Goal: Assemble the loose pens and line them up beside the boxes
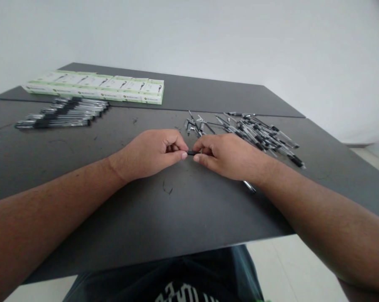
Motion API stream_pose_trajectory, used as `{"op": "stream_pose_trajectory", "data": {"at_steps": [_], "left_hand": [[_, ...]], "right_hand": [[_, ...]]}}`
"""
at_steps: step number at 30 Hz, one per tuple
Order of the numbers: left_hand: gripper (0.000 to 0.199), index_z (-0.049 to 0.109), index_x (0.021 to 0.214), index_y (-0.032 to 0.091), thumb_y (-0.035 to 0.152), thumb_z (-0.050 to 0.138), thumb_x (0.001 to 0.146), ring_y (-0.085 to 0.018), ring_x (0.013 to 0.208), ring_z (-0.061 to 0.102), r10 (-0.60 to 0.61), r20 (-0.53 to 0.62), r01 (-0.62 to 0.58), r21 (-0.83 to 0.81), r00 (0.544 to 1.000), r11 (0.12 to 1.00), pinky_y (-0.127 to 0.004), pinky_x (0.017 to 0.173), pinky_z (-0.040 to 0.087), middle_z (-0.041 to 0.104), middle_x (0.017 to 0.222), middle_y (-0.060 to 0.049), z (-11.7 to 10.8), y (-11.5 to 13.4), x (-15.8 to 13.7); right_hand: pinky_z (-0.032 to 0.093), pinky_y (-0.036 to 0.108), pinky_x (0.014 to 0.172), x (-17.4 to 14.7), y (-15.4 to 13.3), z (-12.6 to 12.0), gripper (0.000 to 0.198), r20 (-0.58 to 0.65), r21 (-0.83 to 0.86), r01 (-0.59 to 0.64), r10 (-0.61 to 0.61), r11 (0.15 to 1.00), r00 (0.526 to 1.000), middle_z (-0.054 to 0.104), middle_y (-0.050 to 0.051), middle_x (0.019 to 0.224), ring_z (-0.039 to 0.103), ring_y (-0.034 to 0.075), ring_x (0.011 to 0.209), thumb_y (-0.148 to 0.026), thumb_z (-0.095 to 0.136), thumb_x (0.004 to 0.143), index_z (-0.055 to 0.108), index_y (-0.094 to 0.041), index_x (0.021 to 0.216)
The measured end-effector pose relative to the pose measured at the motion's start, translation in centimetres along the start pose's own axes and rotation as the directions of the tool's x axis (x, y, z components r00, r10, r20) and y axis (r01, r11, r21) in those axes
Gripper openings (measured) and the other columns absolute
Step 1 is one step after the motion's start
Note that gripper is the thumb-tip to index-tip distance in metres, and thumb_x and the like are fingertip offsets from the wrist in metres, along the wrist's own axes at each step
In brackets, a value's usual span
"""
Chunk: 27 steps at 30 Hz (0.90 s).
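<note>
My left hand (pixel 159 151) and my right hand (pixel 228 155) meet over the middle of the table, thumbs and forefingers pinched. Between their fingertips shows a short black piece of a pen (pixel 193 153), gripped from both ends; the rest of it is hidden in the fingers. Below my right hand a clear pen end with a dark tip (pixel 249 186) sticks out; I cannot tell whether it belongs to the held pen. Just beyond my right hand lies a loose heap of clear pens with black grips (pixel 265 136), with small pen parts and caps (pixel 192 125) at its left.
A tidy row of black-gripped pens (pixel 66 112) lies at the left. Behind it stand several white and green boxes (pixel 95 88) in a line. Dark marks (pixel 168 188) spot the grey table (pixel 183 222), whose front edge is close to my lap.
</note>
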State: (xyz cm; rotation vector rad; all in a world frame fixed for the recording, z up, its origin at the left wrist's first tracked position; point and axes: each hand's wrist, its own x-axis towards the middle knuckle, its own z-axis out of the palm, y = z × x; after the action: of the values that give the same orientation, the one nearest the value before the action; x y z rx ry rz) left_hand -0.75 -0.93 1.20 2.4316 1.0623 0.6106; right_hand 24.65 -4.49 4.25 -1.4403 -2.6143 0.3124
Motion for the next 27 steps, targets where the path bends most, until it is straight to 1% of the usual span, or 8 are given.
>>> {"op": "stream_pose_trajectory", "data": {"at_steps": [3,6,11,13,17,22,24,27], "left_hand": [[0.024,0.077,0.097,0.025,0.046,0.066,0.094,-0.019,0.079,0.074,0.004,0.001,-0.004,0.003,1.0,1.0,-0.032,0.076,0.048,0.082,0.087,0.0,0.04,-0.01,0.0],[0.023,0.077,0.097,0.025,0.045,0.066,0.094,-0.018,0.079,0.074,0.015,-0.004,-0.015,0.002,1.0,1.0,-0.031,0.075,0.048,0.082,0.087,0.0,0.06,-0.01,0.01],[0.022,0.077,0.097,0.025,0.045,0.066,0.094,-0.018,0.079,0.074,0.006,-0.001,-0.006,0.009,1.0,1.0,-0.031,0.074,0.048,0.082,0.087,0.0,0.01,-0.02,0.03],[0.022,0.077,0.097,0.025,0.044,0.066,0.094,-0.018,0.078,0.073,0.004,0.004,-0.004,0.01,1.0,1.0,-0.031,0.075,0.049,0.082,0.086,0.0,-0.01,-0.05,0.04],[0.024,0.077,0.098,0.025,0.046,0.066,0.094,-0.019,0.08,0.074,0.002,0.005,-0.002,0.015,1.0,1.0,-0.031,0.076,0.049,0.083,0.089,-0.001,0.03,-0.1,0.08],[0.024,0.077,0.098,0.025,0.046,0.066,0.094,-0.019,0.08,0.075,-0.005,0.007,0.005,0.017,1.0,1.0,-0.031,0.076,0.049,0.082,0.088,0.0,0.08,0.01,0.09],[0.024,0.077,0.098,0.025,0.046,0.066,0.094,-0.018,0.08,0.074,-0.007,0.006,0.006,0.013,1.0,1.0,-0.031,0.076,0.05,0.082,0.088,0.0,0.07,0.07,0.1],[0.023,0.077,0.097,0.025,0.045,0.066,0.093,-0.018,0.08,0.075,-0.002,0.003,0.002,0.01,1.0,1.0,-0.03,0.077,0.05,0.083,0.088,0.0,0.06,0.06,0.13]], "right_hand": [[0.043,0.033,0.076,0.05,-0.03,-0.05,0.021,0.009,-0.026,-0.019,0.019,0.999,1.0,0.086,0.004,0.098,0.073,0.021,0.085,-0.037,0.076,0.108,0.084,-0.022,0.12],[0.043,0.035,0.078,0.1,-0.13,-0.12,0.029,0.05,-0.083,0.018,-0.014,0.996,0.999,0.086,0.007,0.101,0.075,0.023,0.09,-0.036,0.06,0.117,0.085,-0.021,0.112],[0.045,0.033,0.078,-0.03,-0.09,-0.07,0.027,0.006,-0.002,-0.021,0.021,1.0,1.0,0.087,0.005,0.104,0.075,0.021,0.087,-0.035,0.074,0.109,0.083,-0.022,0.131],[0.043,0.032,0.075,-0.03,-0.1,-0.09,0.025,0.007,-0.013,-0.031,0.031,0.999,1.0,0.086,0.003,0.099,0.073,0.021,0.084,-0.035,0.078,0.106,0.083,-0.022,0.127],[0.044,0.034,0.08,0.05,-0.14,-0.09,0.03,0.051,-0.087,0.018,-0.014,0.996,0.999,0.088,0.008,0.106,0.076,0.024,0.093,-0.035,0.059,0.117,0.085,-0.021,0.117],[0.045,0.032,0.079,0.01,0.13,0.09,0.029,0.001,0.004,-0.009,0.009,1.0,1.0,0.088,0.004,0.106,0.075,0.021,0.088,-0.036,0.074,0.109,0.082,-0.023,0.134],[0.044,0.032,0.076,0.03,0.11,0.04,0.027,-0.002,-0.006,-0.029,0.029,1.0,1.0,0.087,0.003,0.101,0.074,0.02,0.085,-0.036,0.079,0.106,0.083,-0.023,0.129],[0.043,0.033,0.078,0.09,-0.13,-0.14,0.024,0.035,-0.078,-0.011,0.014,0.997,0.999,0.088,0.007,0.103,0.075,0.022,0.09,-0.037,0.066,0.114,0.085,-0.022,0.116]]}}
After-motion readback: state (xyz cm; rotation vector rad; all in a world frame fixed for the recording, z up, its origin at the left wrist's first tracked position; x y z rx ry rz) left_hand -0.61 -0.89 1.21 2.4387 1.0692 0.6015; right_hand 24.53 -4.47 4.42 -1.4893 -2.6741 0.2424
